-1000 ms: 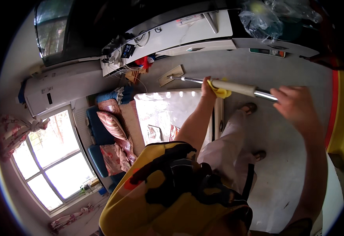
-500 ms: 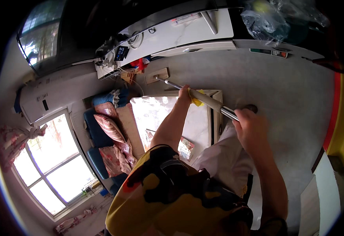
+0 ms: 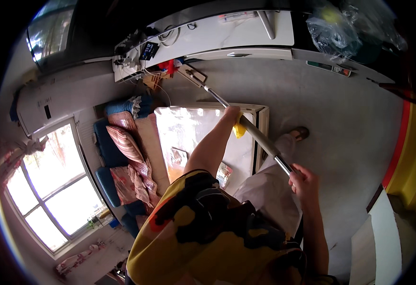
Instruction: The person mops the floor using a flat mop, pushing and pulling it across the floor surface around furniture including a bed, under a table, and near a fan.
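Note:
A flat mop with a long pole (image 3: 260, 136) slants across the view, from my right hand up to the far left. Its flat, light-coloured head (image 3: 192, 75) lies on the floor by the foot of the white cabinet. My left hand (image 3: 232, 113) is closed round the middle of the pole, and a yellow cloth (image 3: 239, 128) hangs beside its fingers. My right hand (image 3: 304, 182) grips the pole's near end, close to my right leg. Below my left arm stands a low table (image 3: 203, 137) with a shiny white top.
Along the far wall runs a white cabinet (image 3: 246, 40) with cables on it. A red item (image 3: 168, 66) and cartons sit near the mop head. Left of the table is a blue sofa (image 3: 104, 142) with a striped cushion (image 3: 125, 144). My shoe (image 3: 301, 132) rests on the grey floor (image 3: 346, 109).
The mop head has turned and shifted closer to the cabinet and the red item. My right hand has come down toward me with the pole's end, and the pole slants more steeply.

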Tool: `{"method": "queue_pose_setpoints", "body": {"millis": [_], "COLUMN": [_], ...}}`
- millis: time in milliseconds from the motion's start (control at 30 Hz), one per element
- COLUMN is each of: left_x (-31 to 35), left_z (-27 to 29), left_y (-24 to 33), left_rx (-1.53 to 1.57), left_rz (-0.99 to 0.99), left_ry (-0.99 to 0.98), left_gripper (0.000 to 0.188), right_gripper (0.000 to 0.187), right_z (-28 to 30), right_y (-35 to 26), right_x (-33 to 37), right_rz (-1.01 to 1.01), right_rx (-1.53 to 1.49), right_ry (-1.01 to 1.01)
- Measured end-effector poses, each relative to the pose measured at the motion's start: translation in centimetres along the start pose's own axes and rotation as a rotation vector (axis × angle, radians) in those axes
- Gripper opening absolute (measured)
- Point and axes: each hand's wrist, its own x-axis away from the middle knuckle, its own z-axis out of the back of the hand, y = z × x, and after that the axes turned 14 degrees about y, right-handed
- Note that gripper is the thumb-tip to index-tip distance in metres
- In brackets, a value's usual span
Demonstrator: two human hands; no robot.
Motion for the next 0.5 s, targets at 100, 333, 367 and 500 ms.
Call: {"method": "queue_pose_setpoints", "body": {"millis": [100, 333, 367, 500], "left_x": [-2.7, 4.1, 5.2, 14.1], "left_z": [0.7, -6.7, -7.2, -10.8], "left_y": [-4.4, -10.5, -11.5, -11.9], "left_rx": [-0.347, -0.798, -0.597, -0.915], "left_rz": [-0.262, -0.713, -0.659, -0.802], "left_ry": [-0.029, -0.176, -0.184, -0.210], "left_gripper": [0.014, 0.025, 0.025, 0.018], "right_gripper": [0.034, 0.034, 0.034, 0.035], "right_z": [0.6, 8.7, 10.1, 14.4], "right_y": [0.9, 1.7, 1.8, 2.9], "right_x": [2.1, 8.9, 10.1, 15.2], "right_rz": [-0.162, -0.137, -0.095, -0.019], "right_rx": [-0.115, 0.035, 0.075, 0.180], "right_ry": [-0.087, 0.116, 0.121, 0.271]}}
